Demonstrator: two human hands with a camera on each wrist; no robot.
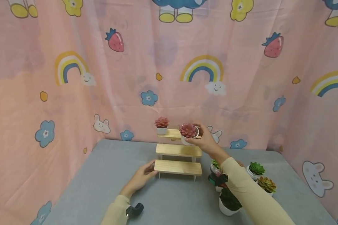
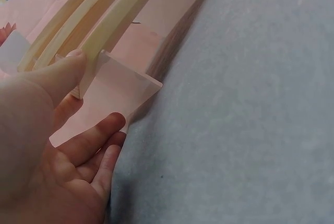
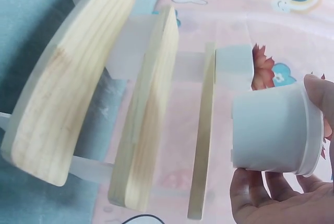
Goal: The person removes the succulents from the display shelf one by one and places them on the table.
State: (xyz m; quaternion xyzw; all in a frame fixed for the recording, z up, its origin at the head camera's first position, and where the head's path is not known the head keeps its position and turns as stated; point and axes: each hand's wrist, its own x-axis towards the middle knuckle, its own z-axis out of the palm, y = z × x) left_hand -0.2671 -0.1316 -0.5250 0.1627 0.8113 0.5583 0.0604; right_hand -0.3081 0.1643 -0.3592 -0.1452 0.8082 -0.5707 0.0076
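**Pink plant at the top step**

My right hand [image 1: 204, 139] curls its fingers [image 3: 250, 192] around a white pot with a pink plant [image 1: 188, 133], right by the top step of the wooden shelf [image 1: 178, 150]. My left hand [image 1: 142, 176] rests flat and loose on the tabletop [image 1: 101, 181], touching the lowest step. 1 more pink plant [image 1: 161, 124] sits on top.

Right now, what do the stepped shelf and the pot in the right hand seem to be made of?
The stepped shelf looks like pale, unvarnished wood: grain lines show on its boards, which sit on clear, plastic-looking side panels. The pot held by the right hand looks like smooth white plastic with a matte finish, though glazed ceramic cannot be ruled out.
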